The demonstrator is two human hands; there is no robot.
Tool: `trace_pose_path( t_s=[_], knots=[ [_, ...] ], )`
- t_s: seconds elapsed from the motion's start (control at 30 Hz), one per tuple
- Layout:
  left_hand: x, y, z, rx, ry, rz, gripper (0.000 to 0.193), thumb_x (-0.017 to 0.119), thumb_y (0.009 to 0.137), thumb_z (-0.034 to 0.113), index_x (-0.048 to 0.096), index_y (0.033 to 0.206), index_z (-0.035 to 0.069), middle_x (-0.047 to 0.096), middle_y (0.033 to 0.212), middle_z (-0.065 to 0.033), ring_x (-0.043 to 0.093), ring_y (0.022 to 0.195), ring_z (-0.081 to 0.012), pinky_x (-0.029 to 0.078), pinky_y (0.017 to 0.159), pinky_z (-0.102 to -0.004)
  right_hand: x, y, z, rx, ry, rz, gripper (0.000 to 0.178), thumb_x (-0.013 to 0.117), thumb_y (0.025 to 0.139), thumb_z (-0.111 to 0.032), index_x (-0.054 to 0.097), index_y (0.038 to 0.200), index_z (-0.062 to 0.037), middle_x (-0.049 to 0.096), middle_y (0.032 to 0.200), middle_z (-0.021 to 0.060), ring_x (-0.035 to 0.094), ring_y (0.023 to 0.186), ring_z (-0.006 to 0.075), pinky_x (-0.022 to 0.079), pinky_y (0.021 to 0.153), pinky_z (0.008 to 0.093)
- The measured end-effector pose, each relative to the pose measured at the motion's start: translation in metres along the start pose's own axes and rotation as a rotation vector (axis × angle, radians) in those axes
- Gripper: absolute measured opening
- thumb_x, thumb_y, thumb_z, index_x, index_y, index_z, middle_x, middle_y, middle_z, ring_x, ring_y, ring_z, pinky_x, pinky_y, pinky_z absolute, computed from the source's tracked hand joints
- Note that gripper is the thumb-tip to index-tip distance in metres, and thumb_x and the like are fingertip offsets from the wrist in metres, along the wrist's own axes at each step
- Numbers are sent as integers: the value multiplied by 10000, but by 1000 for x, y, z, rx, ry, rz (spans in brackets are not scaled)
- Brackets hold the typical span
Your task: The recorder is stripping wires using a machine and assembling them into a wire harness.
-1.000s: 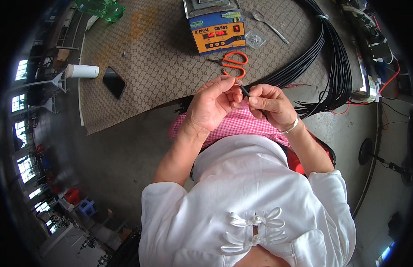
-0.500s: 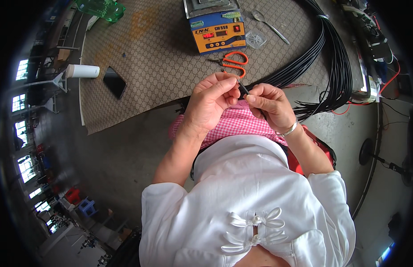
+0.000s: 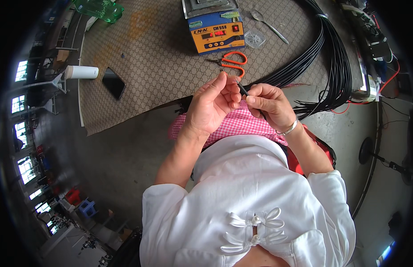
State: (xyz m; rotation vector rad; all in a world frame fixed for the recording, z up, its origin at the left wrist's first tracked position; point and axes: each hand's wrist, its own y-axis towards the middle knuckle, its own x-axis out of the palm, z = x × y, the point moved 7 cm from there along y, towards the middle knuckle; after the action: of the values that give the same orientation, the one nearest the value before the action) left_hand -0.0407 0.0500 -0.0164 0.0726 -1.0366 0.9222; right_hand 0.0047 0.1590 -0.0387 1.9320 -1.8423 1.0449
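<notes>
A thin black cable [image 3: 242, 89] is pinched between the thumb and fingers of my right hand [image 3: 272, 106], its short, thin end pointing up toward the table. Beside that end is my left hand [image 3: 212, 103], its thumb raised apart from the half-curled fingers and nothing visible in its grasp. Its fingertips are close to the cable end; whether they touch it I cannot tell. Just beyond the hands, orange-handled scissors or snips [image 3: 235, 63] lie on the patterned tabletop [image 3: 157, 66]. A large bundle of black cables [image 3: 338, 66] runs along the table's right side and hangs over its edge.
A blue and yellow electric box [image 3: 215, 33] with lit red digits stands at the back. Near it are a clear plastic dish [image 3: 254, 39] and a spoon [image 3: 271, 26]. Leftward lie a phone [image 3: 114, 83], a white cylinder [image 3: 82, 72] and a green bottle [image 3: 99, 9].
My left thumb has lifted away from its fingers and from the cable end. My right hand keeps the cable in nearly the same place.
</notes>
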Motion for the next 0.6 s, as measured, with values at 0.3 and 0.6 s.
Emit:
trace_pose_path(
  t_s=[0.3, 0.6],
  knots=[
    [-1, 2, 5, -48, 89, -55, 172, 493, 873, 163, 571, 868, 9, 580, 700, -72, 551, 639, -153, 429, 558, -254, 0, 0, -1, 6, -54, -48, 81, 649, 768, -70, 594, 790, -14, 562, 652, 19, 462, 502, 75, 336, 421, 192],
    [0, -1, 6, -34, 100, -10, 150, 500, 867, 142, 571, 859, 10, 577, 699, -69, 551, 638, -147, 427, 555, -251, 0, 1, 0, 5, -59, -50, 89, 649, 770, -77, 597, 790, -8, 558, 632, 18, 454, 493, 75, 328, 413, 193]
  ],
)
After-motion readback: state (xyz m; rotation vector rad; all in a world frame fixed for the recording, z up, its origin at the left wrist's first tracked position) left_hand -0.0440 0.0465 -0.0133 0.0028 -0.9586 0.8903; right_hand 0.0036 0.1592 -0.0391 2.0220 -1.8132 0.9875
